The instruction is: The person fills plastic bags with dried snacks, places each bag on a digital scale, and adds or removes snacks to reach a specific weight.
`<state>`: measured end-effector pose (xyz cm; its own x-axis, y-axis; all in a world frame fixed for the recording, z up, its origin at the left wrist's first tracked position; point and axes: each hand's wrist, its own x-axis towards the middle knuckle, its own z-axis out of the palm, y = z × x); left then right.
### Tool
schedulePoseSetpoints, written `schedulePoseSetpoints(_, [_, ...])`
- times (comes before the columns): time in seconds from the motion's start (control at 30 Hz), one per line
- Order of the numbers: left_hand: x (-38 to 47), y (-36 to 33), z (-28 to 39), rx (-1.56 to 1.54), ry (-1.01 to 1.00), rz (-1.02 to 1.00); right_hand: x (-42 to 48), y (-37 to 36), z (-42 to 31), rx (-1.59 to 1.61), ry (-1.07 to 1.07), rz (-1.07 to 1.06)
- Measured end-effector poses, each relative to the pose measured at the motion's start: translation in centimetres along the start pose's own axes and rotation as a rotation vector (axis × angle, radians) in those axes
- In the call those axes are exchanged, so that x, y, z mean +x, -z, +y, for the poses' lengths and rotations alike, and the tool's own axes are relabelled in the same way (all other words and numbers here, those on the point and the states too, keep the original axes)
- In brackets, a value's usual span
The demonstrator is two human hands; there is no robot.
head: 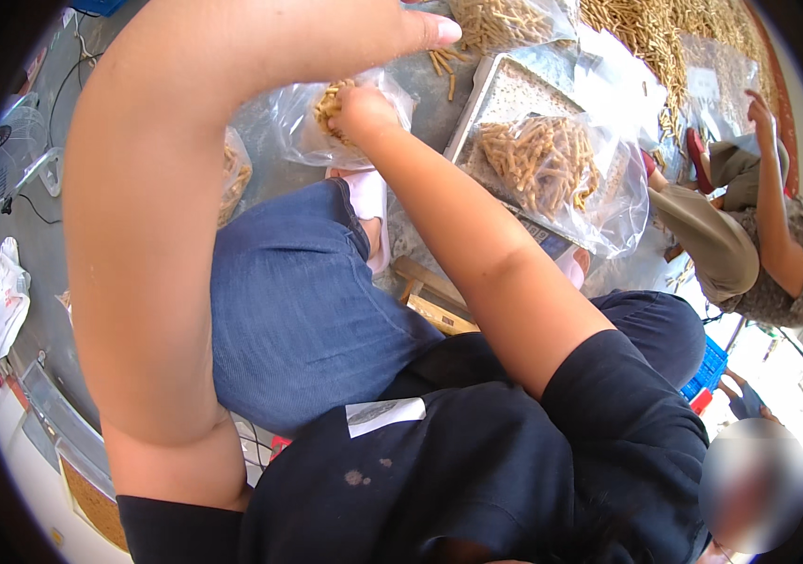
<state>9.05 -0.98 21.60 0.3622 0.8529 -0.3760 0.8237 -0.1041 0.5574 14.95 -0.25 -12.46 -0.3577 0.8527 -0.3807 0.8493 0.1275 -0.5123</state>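
Note:
My left arm arches across the top of the head view. Only the thumb and part of my left hand (433,29) show at the upper edge, near a clear plastic bag of short tan sticks (503,21); the fingers are cut off. My right hand (366,116) is in the mouth of another clear bag (292,127), its fingers closed around short tan sticks (329,106). Right of it, a filled clear bag (542,162) lies on the metal tray of a digital scale (475,106). One more filled bag (235,176) is partly hidden behind my left forearm.
A large heap of tan sticks (644,42) spreads at the upper right, with a few loose sticks (451,86) by the scale. A person (746,233) sits at the right. A wooden stool (443,314) is near my legs; a blue crate (708,366) stands at the right.

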Motion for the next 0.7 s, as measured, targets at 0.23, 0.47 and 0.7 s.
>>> schedulePoseSetpoints(0.23, [1.1,-1.0,-0.1,0.137,0.045,-0.016,-3.2,7.8,-2.3,0.338,-0.048,0.249])
schedulePoseSetpoints(0.47, [1.2,-2.1,-1.2,0.208,0.1,-0.045,-16.2,24.1,-0.7,0.685,0.067,0.404])
schedulePoseSetpoints(0.7, [4.2,-4.2,0.6,0.207,0.053,-0.082,-22.6,26.6,9.8,0.242,-0.143,0.818])
